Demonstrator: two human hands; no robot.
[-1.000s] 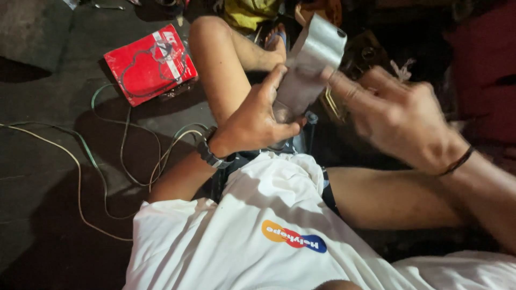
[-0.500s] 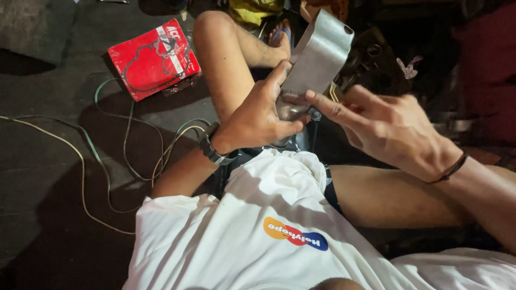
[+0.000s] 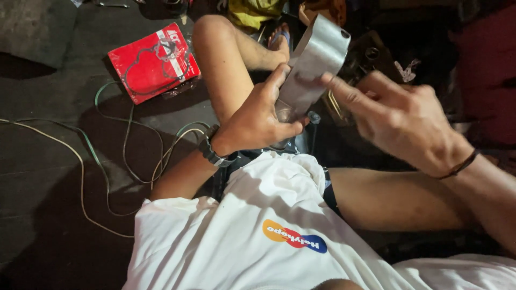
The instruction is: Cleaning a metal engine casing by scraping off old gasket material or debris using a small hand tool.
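I sit on the floor with knees bent. My left hand (image 3: 258,115), a dark watch on its wrist, grips the lower end of a grey metal part (image 3: 314,62), a flat-sided block with a hole near its top corner, held upright and tilted right. My right hand (image 3: 400,121), with a dark band at the wrist, hovers just to the right of the part, fingers spread, the index fingertip touching the part's side. It holds nothing that I can see.
A red flat packet (image 3: 153,62) with a gasket outline lies on the dark floor at upper left. Green and pale wires (image 3: 107,156) loop across the floor at left. Dark machine parts (image 3: 371,53) and yellow cloth (image 3: 252,11) sit beyond my knees.
My right hand has moved up the metal part, from its lower edge near the left thumb to its middle side. The left hand keeps its grip.
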